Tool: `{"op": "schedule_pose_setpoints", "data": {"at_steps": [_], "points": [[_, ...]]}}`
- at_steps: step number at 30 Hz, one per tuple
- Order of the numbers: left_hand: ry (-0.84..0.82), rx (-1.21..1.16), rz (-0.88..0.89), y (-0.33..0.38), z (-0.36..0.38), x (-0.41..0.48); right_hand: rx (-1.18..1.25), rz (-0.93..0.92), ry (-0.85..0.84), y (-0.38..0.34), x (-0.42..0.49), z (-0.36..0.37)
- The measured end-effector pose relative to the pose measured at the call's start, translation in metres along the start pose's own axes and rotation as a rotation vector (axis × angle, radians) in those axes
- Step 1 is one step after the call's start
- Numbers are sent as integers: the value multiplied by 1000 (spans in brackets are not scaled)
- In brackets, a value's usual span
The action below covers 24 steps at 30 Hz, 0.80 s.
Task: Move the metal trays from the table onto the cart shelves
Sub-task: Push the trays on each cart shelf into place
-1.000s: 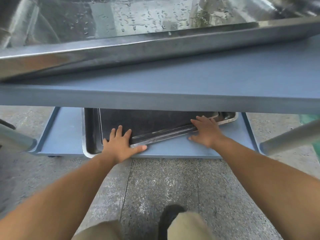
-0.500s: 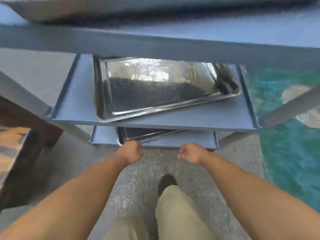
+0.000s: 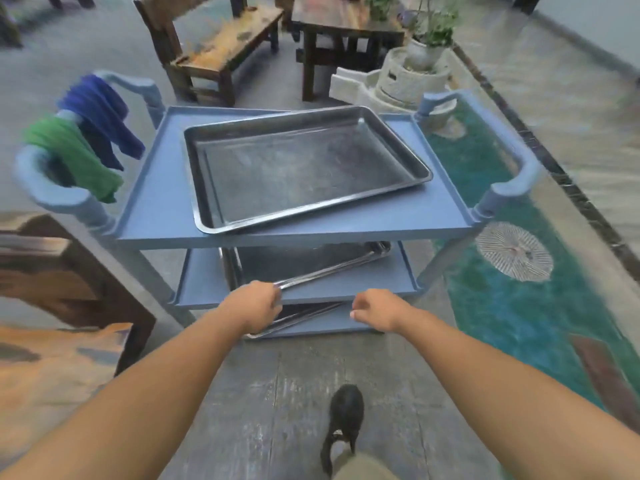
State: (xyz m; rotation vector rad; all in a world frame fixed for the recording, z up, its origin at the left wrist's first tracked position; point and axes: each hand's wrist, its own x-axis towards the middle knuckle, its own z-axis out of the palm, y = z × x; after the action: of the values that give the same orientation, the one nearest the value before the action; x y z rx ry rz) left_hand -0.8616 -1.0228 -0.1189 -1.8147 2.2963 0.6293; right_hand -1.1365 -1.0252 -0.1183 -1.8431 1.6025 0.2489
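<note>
Grey stone floor [image 3: 270, 393], with a wooden bench [image 3: 214, 46] beyond a blue three-shelf cart [image 3: 162, 188]. The left hand [image 3: 254, 306] has its fingers curled in front of the near corner of the middle tray [image 3: 311, 261], and contact with the rim cannot be determined; the right hand [image 3: 375, 311], near it, is loosely curled, holds nothing and hangs in front of the cart's lower shelves. The top tray [image 3: 301, 168] lies askew on the upper shelf, the bottom tray [image 3: 304, 315] lies on the lowest shelf, and a green cloth [image 3: 69, 154] and a blue cloth [image 3: 100, 112] hang on the left handle.
</note>
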Motion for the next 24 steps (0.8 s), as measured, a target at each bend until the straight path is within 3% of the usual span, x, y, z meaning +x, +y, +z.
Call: {"op": "schedule_pose_setpoints", "data": {"at_steps": [11, 16, 24], "points": [[389, -69, -55, 49, -83, -60, 34, -154, 332, -19, -93, -88], [434, -40, -31, 75, -91, -63, 158, -170, 450, -4, -99, -114], [377, -6, -60, 102, -78, -35, 305, -180, 462, 22, -83, -120]]}}
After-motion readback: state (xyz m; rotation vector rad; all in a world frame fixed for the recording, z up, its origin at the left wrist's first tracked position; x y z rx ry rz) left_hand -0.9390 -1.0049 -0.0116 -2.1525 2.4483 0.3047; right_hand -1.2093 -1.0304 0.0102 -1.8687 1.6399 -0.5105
